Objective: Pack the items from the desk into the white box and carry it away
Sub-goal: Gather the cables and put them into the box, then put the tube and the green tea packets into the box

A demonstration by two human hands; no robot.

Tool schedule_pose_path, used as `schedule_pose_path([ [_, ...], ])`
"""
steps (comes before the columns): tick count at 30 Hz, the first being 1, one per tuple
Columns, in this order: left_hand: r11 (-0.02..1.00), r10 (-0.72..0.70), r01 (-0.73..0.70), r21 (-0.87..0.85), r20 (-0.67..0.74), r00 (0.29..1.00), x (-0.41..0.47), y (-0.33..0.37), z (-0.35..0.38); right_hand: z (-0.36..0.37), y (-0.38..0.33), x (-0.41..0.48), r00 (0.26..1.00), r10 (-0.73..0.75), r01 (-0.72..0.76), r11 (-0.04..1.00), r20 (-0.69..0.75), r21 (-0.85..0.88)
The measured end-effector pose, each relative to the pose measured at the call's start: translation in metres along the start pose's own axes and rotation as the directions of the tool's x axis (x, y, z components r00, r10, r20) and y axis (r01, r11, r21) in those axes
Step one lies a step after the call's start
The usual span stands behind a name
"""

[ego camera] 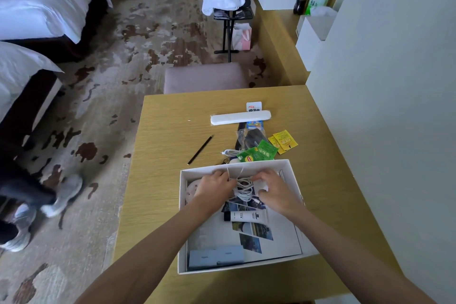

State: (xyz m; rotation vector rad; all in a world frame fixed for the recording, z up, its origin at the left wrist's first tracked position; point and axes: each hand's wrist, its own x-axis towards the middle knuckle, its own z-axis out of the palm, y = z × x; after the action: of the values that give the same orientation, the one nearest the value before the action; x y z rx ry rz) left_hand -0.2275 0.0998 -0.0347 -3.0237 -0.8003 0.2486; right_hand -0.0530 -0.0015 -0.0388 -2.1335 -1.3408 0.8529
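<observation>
The desk (pixel 172 131) juts out from the wall, and the box (pixel 293 180) sits open at its near end, close to the person, so both arms reach it without stretching. A brochure (pixel 278 234) lies flat across the box floor, likely put in first because it is the widest piece; a grey case (pixel 214 255) lies on it along the near wall, a tube (pixel 246 216) lies across the middle, and a round pale disc (pixel 191 191) shows at the far left corner, half hidden by the wrist.

Both hands work over the far half of the box. The left hand (pixel 213 189) and right hand (pixel 276 192) have their fingers closed on a coiled white cable (pixel 244 189), one at each side, seemingly to keep the loops together while it is set down; two loose ends stick up between the hands.

Packing looks partly done. Well clear of the box lie a long white case (pixel 240 117) resting on a snack packet (pixel 254 107), and a pencil (pixel 200 150) alone to the left. Just beyond the far wall crowd green sachets (pixel 257 153), yellow sachets (pixel 283 142), a dark bagged item (pixel 253 138) and a second cable (pixel 230 153). Nothing bars the reach to them, though the raised far wall must be cleared with each piece.
</observation>
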Motion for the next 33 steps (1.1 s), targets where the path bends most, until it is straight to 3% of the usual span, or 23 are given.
schedule_pose_path([
  [3,0.999,-0.039,0.038,0.028,0.022,0.999,0.001,0.005,0.001,0.0,0.001,-0.005,0.991,-0.135,0.125,0.948,-0.015,-0.294],
  [7,0.999,-0.036,0.037,0.035,-0.018,0.999,-0.002,0.003,0.007,0.014,-0.004,-0.004,0.952,-0.306,0.283,0.845,0.025,-0.453],
  [13,0.989,0.107,-0.121,-0.079,-0.168,0.98,-0.01,-0.012,-0.002,0.024,0.003,-0.002,0.932,-0.361,0.312,0.757,0.03,-0.574],
  [15,0.97,0.111,-0.156,-0.187,-0.229,0.967,-0.021,-0.02,-0.007,0.025,0.002,-0.003,0.932,-0.361,0.318,0.757,0.04,-0.571],
  [18,0.899,0.002,-0.154,-0.41,-0.348,0.937,-0.036,-0.034,-0.017,0.009,-0.006,-0.005,0.928,-0.367,0.358,0.824,0.068,-0.438],
  [20,0.853,-0.109,-0.129,-0.506,-0.414,0.904,-0.039,-0.044,-0.023,-0.008,-0.014,-0.008,0.914,-0.405,0.387,0.869,0.007,-0.306],
  [24,0.779,-0.305,-0.027,-0.627,-0.416,0.857,-0.025,-0.063,-0.041,-0.049,-0.036,-0.004,0.91,-0.404,0.396,0.914,-0.094,-0.094],
  [26,0.765,-0.36,0.033,-0.643,-0.385,0.85,-0.006,-0.07,-0.046,-0.062,-0.044,0.012,0.922,-0.368,0.366,0.93,-0.122,-0.037],
  [29,0.766,-0.392,0.18,-0.618,-0.227,0.891,0.033,-0.076,-0.044,-0.072,-0.042,0.043,0.95,-0.268,0.271,0.963,-0.159,-0.005],
  [33,0.842,-0.213,0.235,-0.486,0.101,0.972,0.09,-0.071,-0.026,-0.068,-0.021,0.083,0.998,-0.061,0.06,0.993,-0.011,-0.1],
])
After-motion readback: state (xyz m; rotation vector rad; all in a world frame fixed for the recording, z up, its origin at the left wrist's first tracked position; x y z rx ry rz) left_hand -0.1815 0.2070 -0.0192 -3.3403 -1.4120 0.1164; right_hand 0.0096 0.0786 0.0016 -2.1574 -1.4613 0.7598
